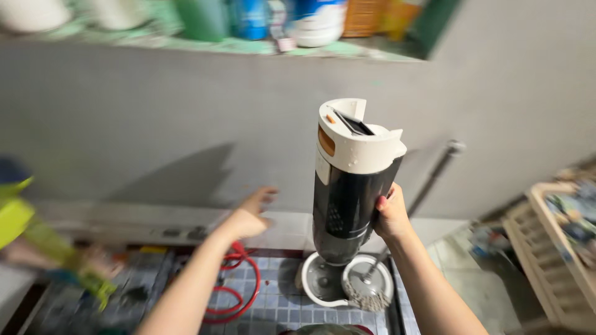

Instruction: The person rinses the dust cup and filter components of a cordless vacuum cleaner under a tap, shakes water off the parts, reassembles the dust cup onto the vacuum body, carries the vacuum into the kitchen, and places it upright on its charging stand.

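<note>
While the right hand (391,217) wrapped around the tall cylindrical appliance with a glossy black body and a cream plastic top (351,180), the thing stood upright above the round white spin basin with a mop head in it (345,282), which sat near the back edge of the blue-tiled floor (279,304). Its fingers were pressed onto the black barrel at mid-height, on the side toward the grey wall (124,124), the thumb hidden behind. The left hand (251,214) was spread and empty, apart from the appliance, hovering over the pale ledge (124,217) above a coiled red hose (239,291).

Judging by its bulk and the hard shell, the appliance likely felt fairly heavy and stiff, with the weight carried high by the cream cap with its orange button. The glossy barrel looked slippery, so a full wrap around the middle, ideally with a second palm under the base, seemed the safest hold. Blurred bottles (248,18) lined a shelf above.
</note>
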The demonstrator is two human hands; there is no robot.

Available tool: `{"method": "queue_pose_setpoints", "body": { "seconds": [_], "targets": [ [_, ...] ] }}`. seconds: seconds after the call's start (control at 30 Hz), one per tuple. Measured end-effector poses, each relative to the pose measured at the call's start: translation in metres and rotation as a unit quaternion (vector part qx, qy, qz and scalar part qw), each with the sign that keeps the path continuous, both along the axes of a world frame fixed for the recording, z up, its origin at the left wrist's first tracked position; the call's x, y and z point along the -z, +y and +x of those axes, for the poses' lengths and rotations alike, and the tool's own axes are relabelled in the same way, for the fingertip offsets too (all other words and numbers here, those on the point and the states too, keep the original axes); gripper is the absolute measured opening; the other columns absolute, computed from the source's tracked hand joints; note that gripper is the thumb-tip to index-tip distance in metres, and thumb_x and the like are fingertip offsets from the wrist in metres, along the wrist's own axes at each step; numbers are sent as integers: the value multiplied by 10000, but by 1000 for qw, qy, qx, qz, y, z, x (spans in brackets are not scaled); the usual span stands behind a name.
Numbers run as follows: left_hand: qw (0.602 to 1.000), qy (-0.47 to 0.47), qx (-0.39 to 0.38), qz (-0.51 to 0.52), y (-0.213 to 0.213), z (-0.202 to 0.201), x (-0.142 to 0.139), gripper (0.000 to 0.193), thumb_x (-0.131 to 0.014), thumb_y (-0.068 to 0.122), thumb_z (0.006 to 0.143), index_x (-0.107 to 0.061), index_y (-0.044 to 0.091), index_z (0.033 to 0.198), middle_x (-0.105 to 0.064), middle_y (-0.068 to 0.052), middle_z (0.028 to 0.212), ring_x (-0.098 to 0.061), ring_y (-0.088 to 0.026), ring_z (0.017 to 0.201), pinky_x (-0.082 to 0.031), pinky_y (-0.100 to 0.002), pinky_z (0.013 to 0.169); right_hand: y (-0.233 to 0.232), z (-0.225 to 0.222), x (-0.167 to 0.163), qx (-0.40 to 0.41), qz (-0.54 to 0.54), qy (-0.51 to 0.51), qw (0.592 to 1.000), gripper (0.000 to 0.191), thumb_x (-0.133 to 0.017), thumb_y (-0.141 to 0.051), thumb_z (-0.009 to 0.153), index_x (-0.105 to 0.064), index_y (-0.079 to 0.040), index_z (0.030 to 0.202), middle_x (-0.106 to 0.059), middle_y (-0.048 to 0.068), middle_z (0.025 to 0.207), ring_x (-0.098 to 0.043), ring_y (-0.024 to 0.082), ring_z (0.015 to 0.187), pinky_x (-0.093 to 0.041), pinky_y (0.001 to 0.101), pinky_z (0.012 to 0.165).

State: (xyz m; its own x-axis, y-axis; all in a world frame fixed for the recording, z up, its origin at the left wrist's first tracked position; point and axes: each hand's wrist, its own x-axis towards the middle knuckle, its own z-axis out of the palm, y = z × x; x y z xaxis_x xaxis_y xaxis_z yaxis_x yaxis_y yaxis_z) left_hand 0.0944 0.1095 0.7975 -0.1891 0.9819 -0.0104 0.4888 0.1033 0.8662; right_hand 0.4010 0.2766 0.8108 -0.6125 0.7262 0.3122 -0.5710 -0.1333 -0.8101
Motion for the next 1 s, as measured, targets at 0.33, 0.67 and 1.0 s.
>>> {"method": "queue_pose_setpoints", "body": {
  "seconds": [0.33,0.67,1.0],
  "targets": [
    [919,-172,113,336,135,261,-138,307,-658,128,1019,-643,55,1317,-711,-79,1191,-693,-159,1023,-565,-296,861,-2,220,-13,196,21,-43,980,1240,-904,-697,596,-439,30,1486,-569,127,1429,-564,239,1301,-489,424,1080],
    [908,-173,202,324,197,478,-123,130,-667,145,986,-666,16,967,-702,-57,919,-686,-140,767,-559,-295,620,-43,427,-31,367,18,-80,926,1279,-884,-723,595,-405,34,1509,-570,129,1417,-565,229,1280,-482,409,1063],
    [905,264,248,224,269,559,-33,158,-632,156,958,-659,150,1114,-720,-103,994,-714,-332,898,-543,-482,770,-49,545,17,430,-26,-20,902,1118,-866,-659,701,-457,10,1498,-593,132,1404,-578,264,1267,-498,440,1056]
  ]
}}
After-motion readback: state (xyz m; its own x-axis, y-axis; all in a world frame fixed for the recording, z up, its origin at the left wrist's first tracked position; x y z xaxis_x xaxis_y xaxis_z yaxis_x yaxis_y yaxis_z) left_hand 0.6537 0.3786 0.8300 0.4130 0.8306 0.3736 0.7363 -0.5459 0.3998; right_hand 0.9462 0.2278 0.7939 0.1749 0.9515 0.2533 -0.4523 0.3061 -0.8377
